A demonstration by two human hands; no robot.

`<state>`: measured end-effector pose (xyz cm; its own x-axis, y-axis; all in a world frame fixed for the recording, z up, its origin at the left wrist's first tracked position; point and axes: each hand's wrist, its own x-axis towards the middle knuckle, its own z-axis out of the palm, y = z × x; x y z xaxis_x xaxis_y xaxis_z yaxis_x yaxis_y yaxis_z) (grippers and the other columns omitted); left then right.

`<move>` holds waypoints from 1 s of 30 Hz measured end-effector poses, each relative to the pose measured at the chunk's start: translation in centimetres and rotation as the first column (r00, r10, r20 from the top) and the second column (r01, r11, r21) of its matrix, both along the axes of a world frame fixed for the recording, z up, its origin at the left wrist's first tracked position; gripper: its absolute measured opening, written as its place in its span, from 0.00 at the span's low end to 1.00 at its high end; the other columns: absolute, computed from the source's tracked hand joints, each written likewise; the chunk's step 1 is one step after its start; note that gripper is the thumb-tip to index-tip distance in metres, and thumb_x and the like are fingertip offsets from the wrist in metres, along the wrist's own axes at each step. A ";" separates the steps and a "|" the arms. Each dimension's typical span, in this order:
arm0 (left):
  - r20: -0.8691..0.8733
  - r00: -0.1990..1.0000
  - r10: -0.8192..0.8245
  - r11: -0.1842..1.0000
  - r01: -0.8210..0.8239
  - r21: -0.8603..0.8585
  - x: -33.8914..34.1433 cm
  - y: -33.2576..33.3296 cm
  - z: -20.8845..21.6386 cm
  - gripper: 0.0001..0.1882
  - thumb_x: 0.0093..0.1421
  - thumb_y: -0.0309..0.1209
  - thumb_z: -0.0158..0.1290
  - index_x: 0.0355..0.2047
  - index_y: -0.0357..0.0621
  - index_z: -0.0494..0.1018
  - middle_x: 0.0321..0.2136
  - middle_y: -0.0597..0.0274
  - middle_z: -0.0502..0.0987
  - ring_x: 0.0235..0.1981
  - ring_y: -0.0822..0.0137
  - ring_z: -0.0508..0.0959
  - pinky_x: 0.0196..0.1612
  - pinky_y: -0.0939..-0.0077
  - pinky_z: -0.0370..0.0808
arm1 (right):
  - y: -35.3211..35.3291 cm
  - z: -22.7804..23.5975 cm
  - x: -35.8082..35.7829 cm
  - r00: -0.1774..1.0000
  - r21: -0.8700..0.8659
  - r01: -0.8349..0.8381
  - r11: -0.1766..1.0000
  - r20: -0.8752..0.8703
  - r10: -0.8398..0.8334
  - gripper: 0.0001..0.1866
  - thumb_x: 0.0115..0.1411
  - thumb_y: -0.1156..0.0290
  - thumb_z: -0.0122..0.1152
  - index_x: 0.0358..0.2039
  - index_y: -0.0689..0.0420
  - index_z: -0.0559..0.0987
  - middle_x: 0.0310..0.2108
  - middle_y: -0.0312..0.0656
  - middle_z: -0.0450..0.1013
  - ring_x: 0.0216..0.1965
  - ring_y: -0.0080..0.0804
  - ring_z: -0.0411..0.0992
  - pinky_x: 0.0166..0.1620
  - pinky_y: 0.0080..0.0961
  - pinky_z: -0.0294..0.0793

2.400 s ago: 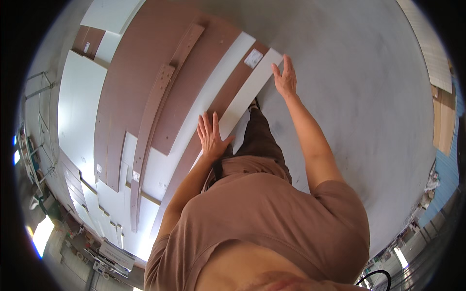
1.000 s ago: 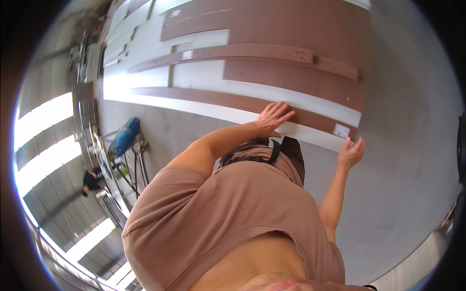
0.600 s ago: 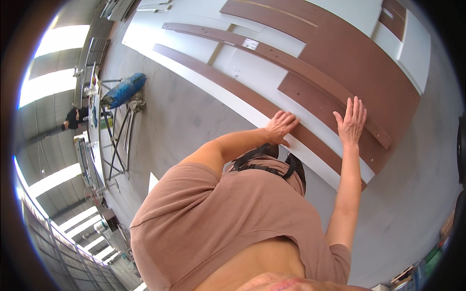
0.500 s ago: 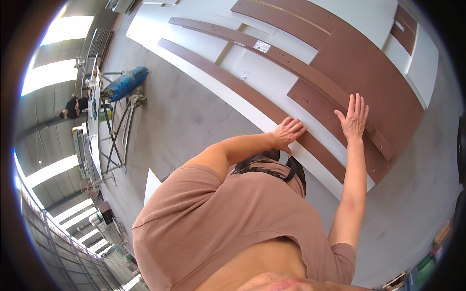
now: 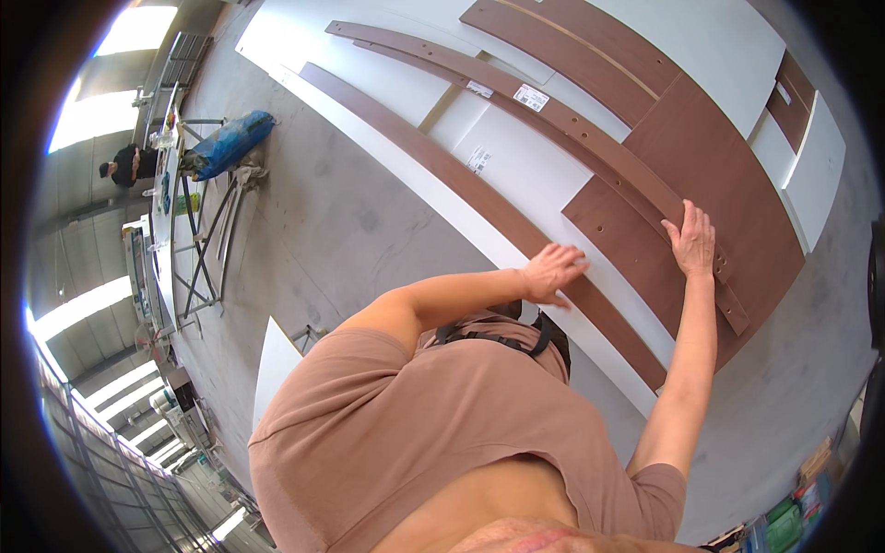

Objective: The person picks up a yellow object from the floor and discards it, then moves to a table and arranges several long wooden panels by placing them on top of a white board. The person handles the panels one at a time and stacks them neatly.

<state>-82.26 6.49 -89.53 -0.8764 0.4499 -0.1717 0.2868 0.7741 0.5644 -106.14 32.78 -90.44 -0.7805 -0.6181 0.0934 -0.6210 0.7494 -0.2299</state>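
My right hand [image 5: 693, 241] lies across the near end of a long, narrow brown board [image 5: 627, 166]. Its fingers bend over the far edge, and the thumb is against the near side. This board has drilled holes and white labels, and lies partly over a second narrow brown strip [image 5: 733, 309]. My left hand [image 5: 553, 274] is at the near side, fingers apart and slightly blurred, over a brown strip [image 5: 479, 198] edged by a white panel [image 5: 433, 201]. I cannot tell whether it touches the strip. Beneath the boards is a wide brown panel [image 5: 737, 157].
More white panels [image 5: 728, 55] and a brown board [image 5: 562, 55] lie on the stack's far side. Grey floor [image 5: 341, 203] stretches left to a metal-legged table [image 5: 198, 267] with a blue bag [image 5: 235, 143]. A person [image 5: 129, 166] is beyond it. Green items [image 5: 784, 527] are at lower right.
My right hand has come down from an open, stretched pose onto the labelled board, which now sits more offset from the strip under it. The left hand stays near the same strip.
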 end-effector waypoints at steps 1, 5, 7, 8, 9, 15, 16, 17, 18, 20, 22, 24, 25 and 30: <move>0.034 0.991 0.132 0.991 -0.132 0.002 -1.0 -0.5 -0.4 0.47 0.45 0.52 0.67 0.61 0.42 0.64 0.59 0.46 0.64 0.61 0.47 0.63 0.61 0.51 0.62 | 0.4 0.3 -0.6 1.000 0.009 0.006 1.000 -0.025 -0.006 0.33 0.60 0.52 0.62 0.58 0.57 0.65 0.47 0.45 0.71 0.48 0.44 0.70 0.46 0.42 0.70; 0.173 0.619 0.766 0.593 -0.785 0.182 -7.3 -4.2 -1.1 0.33 0.56 0.44 0.64 0.55 0.34 0.70 0.50 0.45 0.74 0.51 0.54 0.75 0.53 0.64 0.73 | 1.6 1.8 -1.9 0.998 0.069 0.066 0.995 0.015 -0.067 0.32 0.60 0.51 0.62 0.58 0.57 0.66 0.46 0.45 0.72 0.47 0.43 0.70 0.46 0.40 0.70; 0.393 0.395 0.830 0.300 -0.912 0.281 -11.9 -7.7 -1.2 0.29 0.61 0.41 0.60 0.54 0.29 0.70 0.39 0.52 0.80 0.39 0.63 0.79 0.44 0.72 0.76 | 1.7 3.0 -1.4 0.997 -0.023 0.031 0.999 -0.076 -0.033 0.32 0.60 0.51 0.62 0.57 0.57 0.68 0.46 0.44 0.72 0.47 0.43 0.71 0.46 0.39 0.70; 0.484 0.339 0.807 0.161 -0.914 0.372 -14.1 -9.3 -1.2 0.26 0.63 0.42 0.58 0.50 0.30 0.72 0.38 0.54 0.79 0.37 0.66 0.79 0.41 0.72 0.76 | 1.5 3.6 -1.0 0.995 -0.045 0.031 0.999 -0.097 -0.035 0.31 0.59 0.51 0.62 0.56 0.57 0.68 0.45 0.44 0.72 0.47 0.43 0.71 0.47 0.39 0.70; 0.640 0.326 0.696 0.003 -0.892 0.452 -16.1 -10.8 -1.4 0.23 0.64 0.44 0.57 0.45 0.33 0.73 0.36 0.57 0.79 0.35 0.67 0.80 0.39 0.72 0.77 | 1.4 4.3 -0.3 0.988 -0.068 0.058 0.996 -0.138 -0.067 0.31 0.59 0.50 0.63 0.54 0.58 0.70 0.45 0.44 0.72 0.46 0.43 0.71 0.47 0.38 0.71; 0.968 0.109 0.227 -0.477 -0.854 0.208 -22.9 -16.8 -2.2 0.17 0.68 0.47 0.50 0.42 0.45 0.69 0.34 0.58 0.70 0.36 0.60 0.70 0.50 0.56 0.73 | 0.0 6.3 3.8 0.943 -0.169 0.044 0.985 -0.318 -0.097 0.34 0.52 0.49 0.69 0.52 0.58 0.72 0.45 0.41 0.71 0.43 0.37 0.71 0.42 0.35 0.71; 0.985 -0.008 0.172 -0.542 -0.836 0.088 -23.6 -17.0 -2.1 0.14 0.69 0.43 0.49 0.40 0.45 0.70 0.34 0.59 0.70 0.36 0.60 0.70 0.48 0.56 0.73 | -0.1 6.2 4.1 0.940 -0.187 0.054 0.981 -0.322 -0.114 0.34 0.51 0.50 0.69 0.52 0.59 0.72 0.45 0.41 0.71 0.43 0.37 0.71 0.42 0.35 0.71; 0.972 0.013 0.236 -0.496 -0.858 0.132 -23.6 -17.3 -1.8 0.12 0.70 0.40 0.49 0.41 0.45 0.69 0.35 0.58 0.70 0.36 0.60 0.71 0.47 0.57 0.73 | -0.2 5.8 4.3 0.959 -0.146 0.094 0.985 -0.251 -0.129 0.35 0.51 0.50 0.70 0.52 0.60 0.72 0.45 0.42 0.71 0.44 0.38 0.71 0.44 0.36 0.71; 0.938 0.016 0.345 -0.512 -0.835 0.202 -23.4 -17.3 -1.6 0.12 0.69 0.39 0.49 0.44 0.44 0.68 0.39 0.58 0.70 0.39 0.60 0.71 0.48 0.58 0.73 | -0.2 5.5 4.5 0.977 -0.115 0.112 0.987 -0.167 -0.130 0.36 0.50 0.51 0.70 0.53 0.61 0.72 0.46 0.43 0.72 0.45 0.38 0.71 0.46 0.37 0.71; 0.909 0.114 0.401 -0.448 -0.841 0.303 -22.0 -17.8 -1.0 0.13 0.70 0.35 0.48 0.49 0.42 0.67 0.44 0.57 0.70 0.47 0.59 0.72 0.53 0.58 0.73 | 0.0 4.6 5.3 0.990 -0.085 0.135 0.987 -0.026 -0.137 0.35 0.51 0.53 0.70 0.53 0.62 0.71 0.47 0.46 0.72 0.46 0.43 0.72 0.48 0.39 0.72; 0.950 0.042 0.310 -0.459 -0.868 0.188 -18.3 -18.0 -0.6 0.12 0.69 0.34 0.49 0.47 0.40 0.68 0.40 0.58 0.72 0.43 0.59 0.74 0.53 0.59 0.74 | 0.7 4.0 7.2 0.992 -0.173 0.126 0.977 -0.010 -0.129 0.34 0.52 0.54 0.69 0.53 0.62 0.71 0.48 0.47 0.72 0.49 0.45 0.71 0.51 0.41 0.70; 0.980 0.080 0.184 -0.425 -0.892 0.153 -14.5 -17.4 -1.3 0.12 0.69 0.35 0.50 0.45 0.40 0.69 0.37 0.58 0.73 0.40 0.59 0.74 0.51 0.59 0.75 | 1.9 3.4 9.9 0.988 -0.165 0.151 0.975 0.032 -0.148 0.34 0.53 0.55 0.69 0.54 0.63 0.71 0.49 0.48 0.71 0.51 0.46 0.70 0.54 0.41 0.69; 0.985 0.115 0.129 -0.434 -0.887 0.160 -12.7 -17.4 -1.2 0.11 0.68 0.35 0.51 0.44 0.40 0.70 0.36 0.58 0.74 0.39 0.59 0.75 0.50 0.59 0.75 | 2.1 3.1 11.0 0.990 -0.174 0.141 0.975 0.043 -0.136 0.34 0.53 0.55 0.69 0.54 0.63 0.71 0.49 0.48 0.71 0.51 0.46 0.70 0.55 0.41 0.68; 0.986 -0.015 0.163 -0.478 -0.876 0.066 -8.5 -14.7 -1.0 0.10 0.68 0.34 0.52 0.40 0.39 0.70 0.31 0.56 0.73 0.32 0.60 0.75 0.41 0.59 0.78 | 4.1 2.3 14.2 0.986 -0.154 0.120 0.981 0.134 -0.099 0.34 0.54 0.57 0.68 0.56 0.63 0.70 0.51 0.50 0.70 0.54 0.47 0.68 0.58 0.43 0.66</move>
